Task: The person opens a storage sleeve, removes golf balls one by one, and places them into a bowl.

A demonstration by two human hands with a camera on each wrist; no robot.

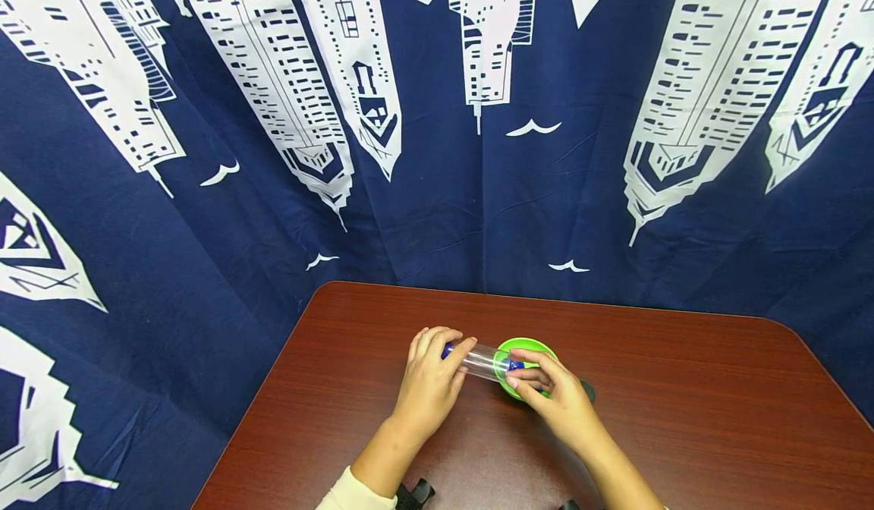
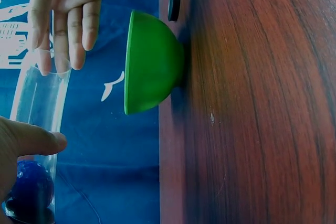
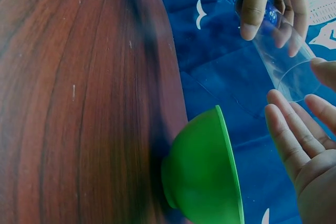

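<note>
My left hand [image 1: 430, 369] grips a clear tube [image 1: 481, 362] by its left end, above the table. Inside that end sits a dark blue ball [image 2: 31, 184], also visible between the fingers in the right wrist view. At the tube's other end is my right hand [image 1: 549, 385]. Its fingers [image 3: 294, 129] are extended and loosely spread around the open rim, some of them touching it. Beneath the tube stands a green bowl [image 2: 152, 64], upright on the table. Something blue [image 1: 517, 366] shows by the right fingers; whether it lies in the bowl I cannot tell.
A small black disc [image 2: 174, 5] lies on the brown wooden table [image 1: 683, 419] beside the bowl. Behind the table hangs a blue curtain [image 1: 437, 214] with white buildings and birds. Black straps [image 1: 413, 495] show near the left wrist.
</note>
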